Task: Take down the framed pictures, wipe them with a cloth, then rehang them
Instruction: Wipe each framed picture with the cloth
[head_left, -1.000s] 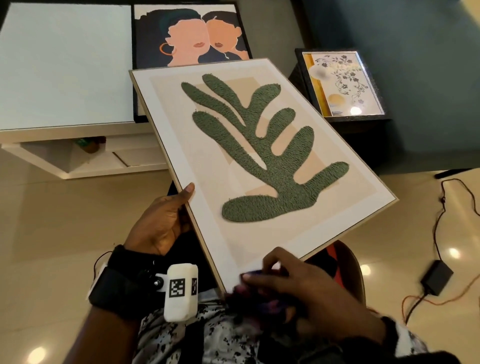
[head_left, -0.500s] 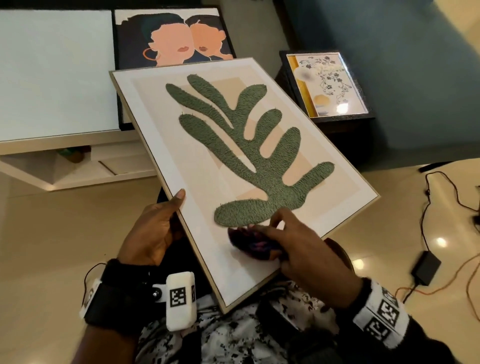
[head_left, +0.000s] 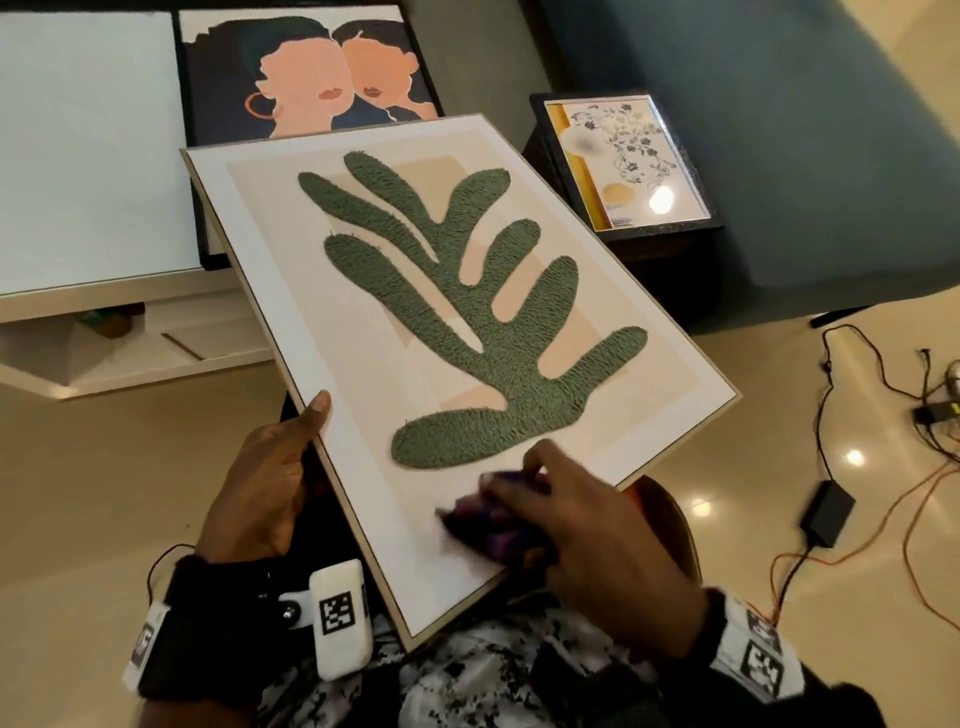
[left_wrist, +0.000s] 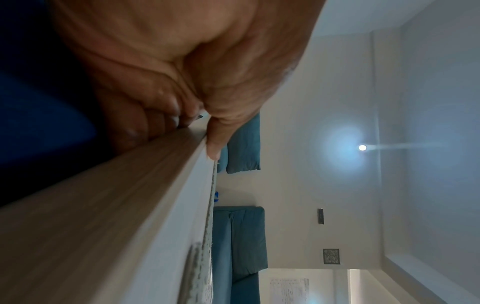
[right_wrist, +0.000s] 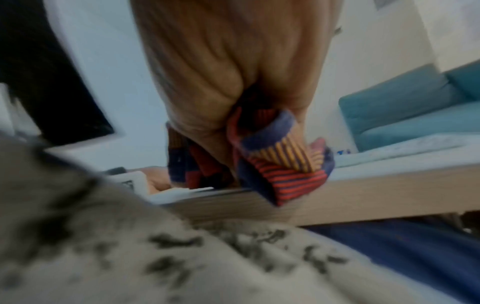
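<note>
Only square coded markers on our wrist bands carry print, none of it readable. Our left hand (head_left: 260, 483) grips the left edge of the leaf picture (head_left: 457, 332), thumb on the front, fingers curled behind. Our right hand (head_left: 587, 525) bunches the striped cloth (head_left: 488, 519) and presses it onto the white border near the bottom corner. Beyond our hands, two more framed pictures (head_left: 306, 78) lean, and right of them, cables (head_left: 841, 364) trail across the floor.

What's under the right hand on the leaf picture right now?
A bunched striped cloth lies under the right hand, on the white border of the leaf picture near its bottom edge. The surface beneath the cloth is covered.
</note>
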